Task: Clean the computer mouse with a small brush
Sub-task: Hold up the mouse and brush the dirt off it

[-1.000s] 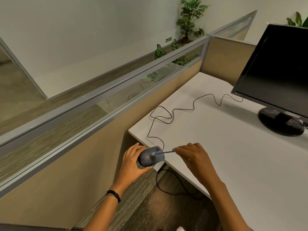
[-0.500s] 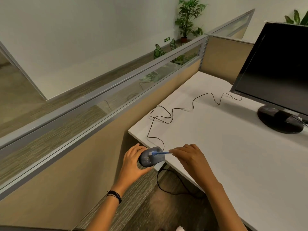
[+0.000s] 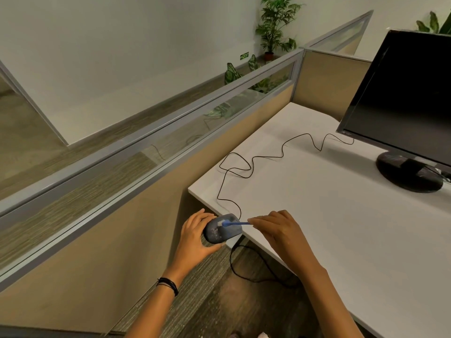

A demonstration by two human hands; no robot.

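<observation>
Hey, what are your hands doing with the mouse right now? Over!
Left hand gripping mouse off the desk corner. Right hand pinching blue brush, bristles on mouse top. Nothing in the way.

Dim, perhaps soft; edges warped.

Single view supplied: head-worn wide-angle camera, directed forward and down. Both forearms seen entering from bottom edge, hands near frame centre at close range. White desk (image 3: 341,228) viewed obliquely, right; partition (image 3: 146,154) left; monitor (image 3: 410,93) cropped at right edge.
</observation>
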